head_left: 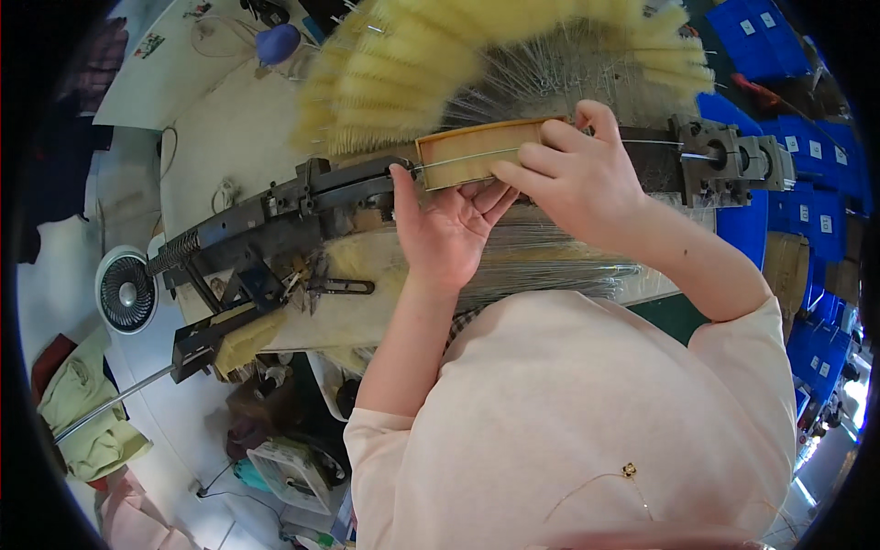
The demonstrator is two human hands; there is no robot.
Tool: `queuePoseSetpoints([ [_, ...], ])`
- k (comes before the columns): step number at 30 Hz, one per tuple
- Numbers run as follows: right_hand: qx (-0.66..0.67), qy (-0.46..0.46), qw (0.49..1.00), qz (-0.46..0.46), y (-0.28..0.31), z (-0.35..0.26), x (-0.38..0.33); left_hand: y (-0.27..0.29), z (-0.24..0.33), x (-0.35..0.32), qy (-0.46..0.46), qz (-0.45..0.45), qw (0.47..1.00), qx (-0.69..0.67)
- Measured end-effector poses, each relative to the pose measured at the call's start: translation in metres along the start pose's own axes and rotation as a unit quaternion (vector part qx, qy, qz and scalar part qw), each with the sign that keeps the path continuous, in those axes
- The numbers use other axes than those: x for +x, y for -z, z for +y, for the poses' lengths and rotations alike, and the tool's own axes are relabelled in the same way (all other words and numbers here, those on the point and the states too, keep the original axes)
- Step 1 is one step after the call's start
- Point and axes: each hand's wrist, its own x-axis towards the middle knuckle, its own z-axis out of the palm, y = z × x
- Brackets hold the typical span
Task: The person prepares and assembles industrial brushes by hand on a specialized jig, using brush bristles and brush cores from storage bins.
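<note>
A long thin metal wire [477, 157] runs from a dark metal clamp bar [362, 174] on the left to a metal spindle head [724, 156] on the right. Behind and below it sits a shallow yellow-tan tray [451, 171] with a raised rim. My left hand [445, 229] is palm up at the tray's near edge, thumb apart by the clamp bar's end and fingers partly under the tray. Over the tray's right end, my right hand [587, 170] has bent fingers closed about the wire; its fingertips are partly hidden.
Many yellow round brushes with wire stems [403, 82] fan out across the far side. Loose wires [541, 270] lie near my body. Blue boxes [816, 147] are stacked at right. A small fan [127, 290] and a long rod [115, 403] are at left.
</note>
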Motion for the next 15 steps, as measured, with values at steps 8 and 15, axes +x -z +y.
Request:
queuePoseSetpoints([
  [8, 0.086, -0.003, 0.996, 0.012, 0.015, 0.044, 0.011, -0.015, 0.005, -0.004, 0.01, 0.054, 0.996, 0.065],
  [15, 0.024, 0.037, 0.998, -0.047, 0.013, 0.043, 0.01, -0.017, 0.007, -0.006, 0.008, 0.059, 0.995, 0.084],
])
